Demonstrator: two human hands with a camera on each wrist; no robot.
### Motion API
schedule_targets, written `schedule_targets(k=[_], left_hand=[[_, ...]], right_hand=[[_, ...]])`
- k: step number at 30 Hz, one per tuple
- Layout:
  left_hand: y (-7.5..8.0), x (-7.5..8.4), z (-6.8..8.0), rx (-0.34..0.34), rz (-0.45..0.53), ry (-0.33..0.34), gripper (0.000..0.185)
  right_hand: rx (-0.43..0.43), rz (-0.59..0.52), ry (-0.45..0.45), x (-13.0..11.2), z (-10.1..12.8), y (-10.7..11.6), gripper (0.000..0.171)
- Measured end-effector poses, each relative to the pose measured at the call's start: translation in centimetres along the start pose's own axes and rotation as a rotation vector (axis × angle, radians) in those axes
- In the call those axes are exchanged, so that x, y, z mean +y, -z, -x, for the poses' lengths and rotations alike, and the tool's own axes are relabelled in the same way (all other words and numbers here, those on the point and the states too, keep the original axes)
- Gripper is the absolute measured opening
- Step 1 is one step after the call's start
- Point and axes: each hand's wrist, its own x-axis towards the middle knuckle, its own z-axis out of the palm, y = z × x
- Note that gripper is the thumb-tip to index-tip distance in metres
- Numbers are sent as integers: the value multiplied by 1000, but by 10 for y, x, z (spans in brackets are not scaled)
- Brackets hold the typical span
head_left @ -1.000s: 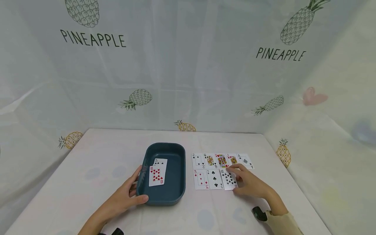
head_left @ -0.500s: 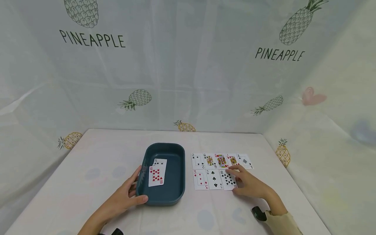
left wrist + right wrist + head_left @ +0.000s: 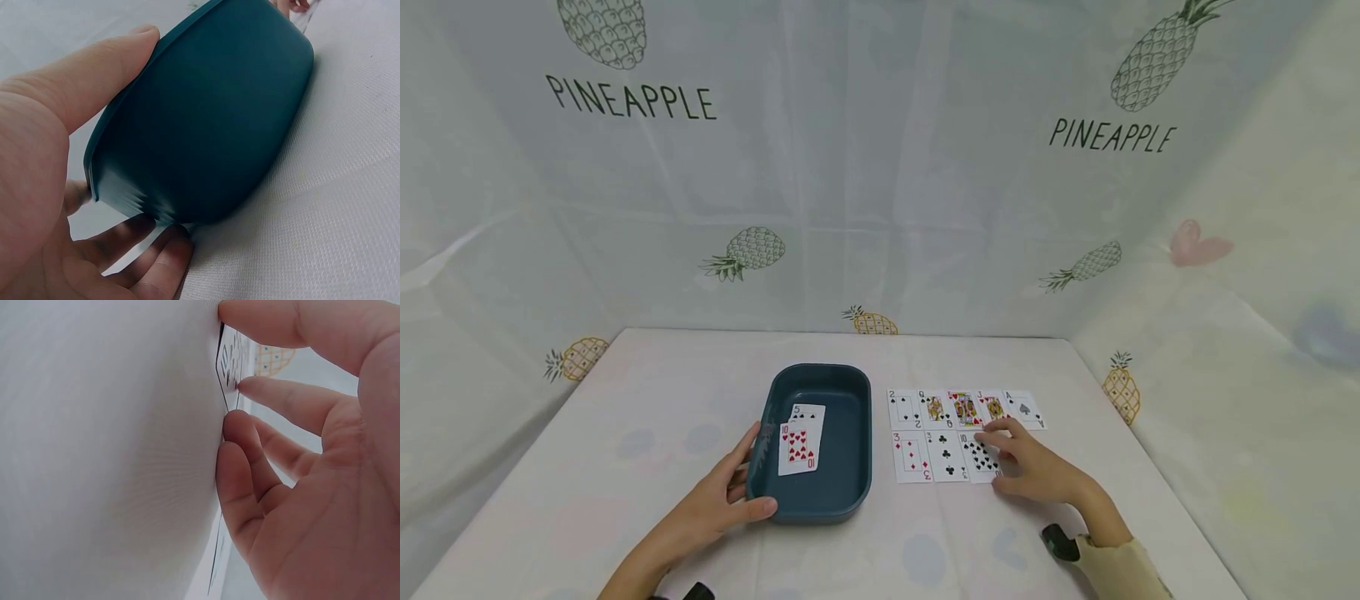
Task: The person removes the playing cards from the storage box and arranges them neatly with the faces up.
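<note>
My left hand (image 3: 724, 493) grips the near left corner of a dark teal tray (image 3: 850, 467), thumb on the front rim and fingers along the left wall. The left wrist view shows that hand (image 3: 37, 162) wrapped round the tray's corner (image 3: 212, 125). In the tray a ten of hearts (image 3: 796, 446) lies over a black five (image 3: 809, 411). My right hand (image 3: 1032, 468) rests with its fingertips on a black ten card (image 3: 976, 457) lying flat on the table. In the right wrist view the fingertips (image 3: 232, 425) press on that card (image 3: 230, 359) at its edge.
Two rows of face-up cards lie right of the tray: a two (image 3: 904, 408), queen, king, jack and ace (image 3: 1025, 409) behind, a three of diamonds (image 3: 912, 456) and three of clubs (image 3: 945, 455) in front. Pineapple-print cloth walls stand round the white table (image 3: 647, 417).
My right hand has slid the black ten slightly left, toward the three of clubs. The left hand and the tray have stayed put.
</note>
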Motion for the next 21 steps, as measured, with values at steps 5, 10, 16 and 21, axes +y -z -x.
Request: schedule_targets(k=[5,10,16,21], left_hand=[[0,0,0,-7,13,-8,109],[1,0,0,-9,16,-7,109],[1,-1,0,-6,12,-6,110],[0,0,0,-4,6,-6,110]], right_hand=[[1,-7,1,0,0,0,62],[2,-12,-6,-1,-1,0,64],[-13,-39,-29,-2,-1,0,65],[0,-65,-23,-1,1,0,66]])
